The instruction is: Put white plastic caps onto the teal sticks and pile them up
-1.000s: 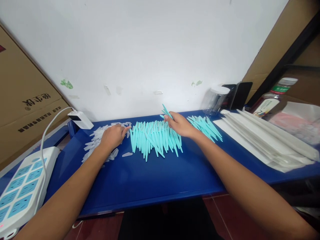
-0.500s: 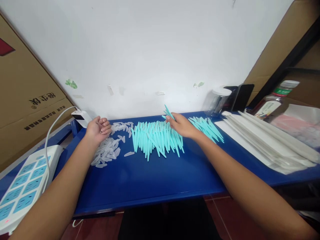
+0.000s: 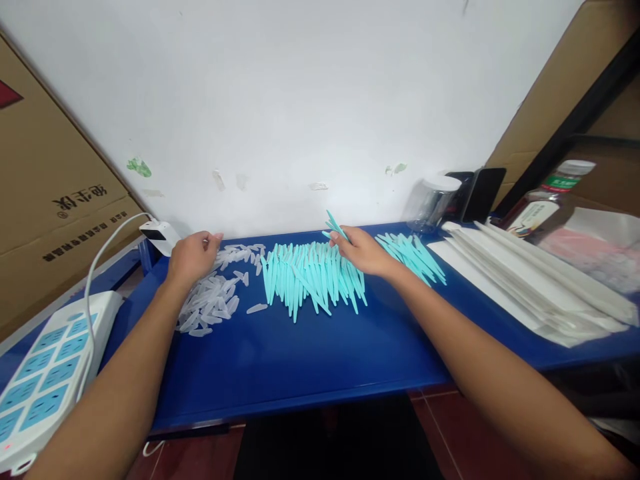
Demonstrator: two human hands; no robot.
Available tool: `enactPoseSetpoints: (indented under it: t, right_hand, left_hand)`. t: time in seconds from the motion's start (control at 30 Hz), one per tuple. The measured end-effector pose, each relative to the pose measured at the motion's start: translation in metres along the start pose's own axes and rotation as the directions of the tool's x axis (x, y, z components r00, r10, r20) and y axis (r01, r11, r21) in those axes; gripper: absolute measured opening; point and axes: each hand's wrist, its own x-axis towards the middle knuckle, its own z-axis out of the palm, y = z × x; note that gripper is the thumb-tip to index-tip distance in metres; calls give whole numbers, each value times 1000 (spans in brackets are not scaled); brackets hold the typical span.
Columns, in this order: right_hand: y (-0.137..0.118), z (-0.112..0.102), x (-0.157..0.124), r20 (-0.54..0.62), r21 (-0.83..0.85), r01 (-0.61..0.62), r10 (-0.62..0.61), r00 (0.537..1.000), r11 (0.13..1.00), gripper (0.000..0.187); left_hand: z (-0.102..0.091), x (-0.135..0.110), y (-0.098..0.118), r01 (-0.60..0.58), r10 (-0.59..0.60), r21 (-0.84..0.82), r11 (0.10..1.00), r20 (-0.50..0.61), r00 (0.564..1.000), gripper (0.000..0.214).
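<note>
My right hand (image 3: 363, 250) rests at the far edge of a row of teal plastic sticks (image 3: 310, 277) on the blue table (image 3: 310, 360) and pinches one teal stick (image 3: 334, 225) that points up and left. A second teal pile (image 3: 413, 257) lies just right of that hand. My left hand (image 3: 193, 257) hovers over a heap of small clear plastic caps (image 3: 213, 300), fingers curled together at the tips; what they hold, if anything, is too small to see.
A white power strip (image 3: 43, 373) with cable lies at the left, a white adapter (image 3: 160, 238) behind it. Cardboard boxes (image 3: 45, 200) lean left. A clear jar (image 3: 433, 200), a dark phone (image 3: 483, 193), a bottle (image 3: 543, 200) and stacked white sleeves (image 3: 530, 280) fill the right.
My left hand pulled back from beside the teal row to the left, turned palm up, then palm down over the clear caps. The right hand stayed with its stick.
</note>
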Motion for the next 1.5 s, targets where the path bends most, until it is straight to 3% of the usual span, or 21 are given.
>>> enactPoseSetpoints:
  t: [0.07, 0.13, 0.27, 0.4, 0.57, 0.7, 0.77, 0.8, 0.83, 0.97, 1.1, 1.13, 1.2, 1.27, 1.33, 1.43, 1.5]
  right_hand:
    - [0, 1, 0, 6, 0, -2, 2, 1000, 1000, 43]
    - [1, 2, 0, 11, 7, -20, 20, 1000, 1000, 41]
    - [1, 5, 0, 29, 59, -49, 48, 998, 997, 35]
    - [-1, 5, -1, 50, 68, -46, 43, 998, 997, 37]
    - [-3, 2, -2, 67, 85, -52, 47, 997, 995, 41]
    - [-5, 2, -2, 106, 161, -77, 61, 993, 984, 40]
    - [-6, 2, -2, 152, 221, -103, 70, 986, 970, 39]
    - [-7, 2, -3, 181, 255, -119, 74, 981, 960, 38]
    - [-8, 2, -4, 214, 290, -141, 80, 974, 947, 38]
    - [-12, 1, -6, 318, 392, -254, 129, 939, 884, 33]
    - [-16, 0, -6, 309, 385, -285, 168, 936, 878, 29]
    - [-17, -1, -6, 304, 377, -283, 171, 937, 882, 29]
    - [-17, 0, -6, 298, 363, -278, 172, 939, 889, 29]
    - [-16, 1, -6, 303, 354, -275, 168, 938, 894, 28]
    - [-15, 2, -6, 321, 364, -288, 171, 932, 886, 24]
    - [-15, 1, -9, 400, 412, -363, 193, 896, 836, 17]
    - [-18, 0, -10, 458, 426, -410, 199, 867, 806, 17]
  left_hand:
    - [0, 0, -3, -93, 75, 296, 951, 70, 995, 47]
    - [2, 2, -8, -141, 69, 453, 880, 172, 983, 63]
    - [11, 4, -18, -207, 60, 528, 823, 283, 957, 76]
    - [22, 3, -19, -321, 136, 550, 771, 350, 927, 71]
    - [23, 6, -17, -339, 123, 551, 762, 391, 912, 54]
    - [14, 7, -12, -322, 190, 349, 880, 362, 913, 39]
    - [11, 4, -3, -188, 171, 29, 982, 295, 940, 40]
    - [10, 1, 3, -73, 123, -182, 981, 285, 951, 40]
    - [10, -3, 10, 73, 61, -390, 918, 319, 946, 39]
    - [12, -12, 32, 287, 47, -634, 718, 456, 889, 29]
    - [5, -10, 35, 551, 56, -808, 210, 572, 818, 13]
    - [3, -9, 33, 571, 44, -812, 123, 579, 814, 13]
    - [0, -7, 30, 584, 17, -811, 31, 585, 811, 19]
    - [0, -7, 28, 579, 2, -815, 38, 579, 815, 26]
    - [1, -9, 30, 556, 17, -824, 107, 561, 828, 28]
    - [3, -15, 39, 513, 120, -834, 202, 541, 832, 21]
    - [4, -21, 47, 503, 196, -831, 236, 548, 813, 13]
